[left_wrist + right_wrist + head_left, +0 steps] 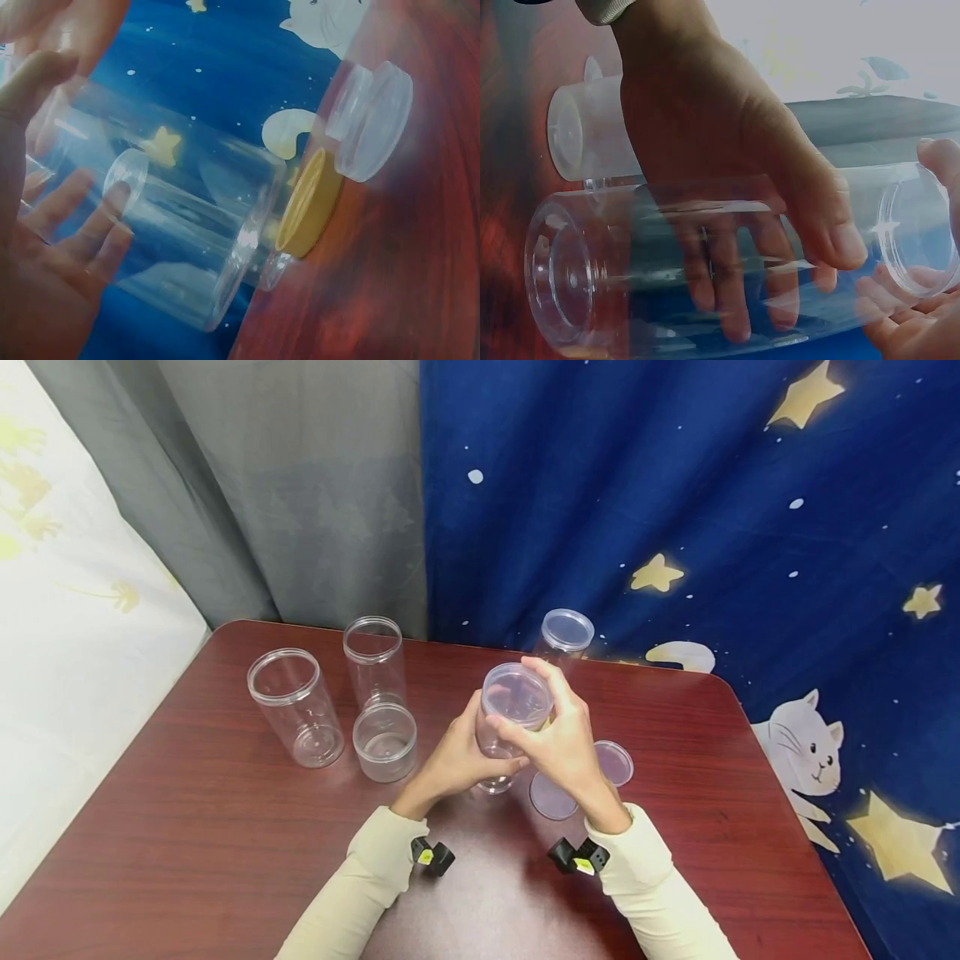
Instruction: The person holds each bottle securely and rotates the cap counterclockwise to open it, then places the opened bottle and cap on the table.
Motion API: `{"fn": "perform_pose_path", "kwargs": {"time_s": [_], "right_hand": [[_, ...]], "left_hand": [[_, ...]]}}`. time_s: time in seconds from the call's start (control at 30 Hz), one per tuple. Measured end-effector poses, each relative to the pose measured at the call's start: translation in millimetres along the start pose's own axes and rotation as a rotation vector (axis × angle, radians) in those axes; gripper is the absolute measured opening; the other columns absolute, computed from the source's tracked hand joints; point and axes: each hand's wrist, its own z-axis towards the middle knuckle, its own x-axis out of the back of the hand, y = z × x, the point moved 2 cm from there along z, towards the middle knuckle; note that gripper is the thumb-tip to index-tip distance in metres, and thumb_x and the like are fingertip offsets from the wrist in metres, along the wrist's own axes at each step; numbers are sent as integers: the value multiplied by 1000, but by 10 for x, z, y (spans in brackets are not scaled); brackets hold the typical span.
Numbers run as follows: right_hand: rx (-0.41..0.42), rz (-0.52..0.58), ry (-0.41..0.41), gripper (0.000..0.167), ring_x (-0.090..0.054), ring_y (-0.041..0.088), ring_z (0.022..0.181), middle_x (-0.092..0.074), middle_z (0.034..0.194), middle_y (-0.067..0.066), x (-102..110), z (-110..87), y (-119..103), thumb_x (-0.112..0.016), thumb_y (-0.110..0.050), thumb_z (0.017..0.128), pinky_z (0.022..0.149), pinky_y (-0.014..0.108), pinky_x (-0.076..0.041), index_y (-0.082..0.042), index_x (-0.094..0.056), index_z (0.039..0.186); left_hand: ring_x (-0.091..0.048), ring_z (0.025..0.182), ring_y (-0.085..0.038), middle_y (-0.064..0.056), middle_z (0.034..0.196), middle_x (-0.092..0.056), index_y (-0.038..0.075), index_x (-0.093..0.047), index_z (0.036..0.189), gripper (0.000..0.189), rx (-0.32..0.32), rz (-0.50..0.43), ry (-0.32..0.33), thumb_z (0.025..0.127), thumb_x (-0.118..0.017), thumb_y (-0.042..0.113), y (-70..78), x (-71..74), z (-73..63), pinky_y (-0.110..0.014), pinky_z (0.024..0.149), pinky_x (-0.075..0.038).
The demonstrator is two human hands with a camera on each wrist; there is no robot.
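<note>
Upright and slightly raised above the table, a tall clear plastic jar (493, 745) is between my two hands. My left hand (456, 756) grips its side, with the thumb across the front and the fingers behind, visible through the wall in the right wrist view. At the top, my right hand (564, 739) grips a clear round lid (516, 692) by its rim, thumb in front and fingers at the far side. The lid lies over the jar's mouth; whether it is fully seated I cannot tell. Nothing shows inside the jar (202, 225).
Left on the table (187, 827) stand two tall jars (296, 714) and a shorter one (385, 747), lidless. Behind my right hand is a lidded jar (567, 631). Two clear lids (553, 799) lie at right. A yellow lid (309, 214) shows in the left wrist view.
</note>
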Motion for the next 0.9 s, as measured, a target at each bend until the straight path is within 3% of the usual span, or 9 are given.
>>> {"fn": "perform_pose_path", "kwargs": {"time_s": [0.53,0.7,0.9], "right_hand": [[-12,41,-143,78,-61,22,115,-61,131,7,35,23,30,-84,-16,76,95,47,-50,-17,-46,144],[0,69,-187,78,-59,21,118,-59,135,5,53,28,17,-82,-16,78,97,47,-49,-18,-43,146],[52,164,-267,79,-53,20,126,-52,143,4,78,39,37,-80,-11,80,103,46,-45,-17,-39,147]], "left_hand": [[-62,105,-14,1,123,-62,24,-41,139,87,21,-41,-39,68,-91,18,-17,30,13,-37,91,-54],[-62,107,-16,-1,125,-60,24,-39,142,90,6,-96,-78,69,-91,14,-27,41,18,-37,93,-53],[-62,107,-17,-1,126,-59,23,-39,143,91,-6,-128,-115,68,-90,10,-32,61,13,-35,95,-52]]}}
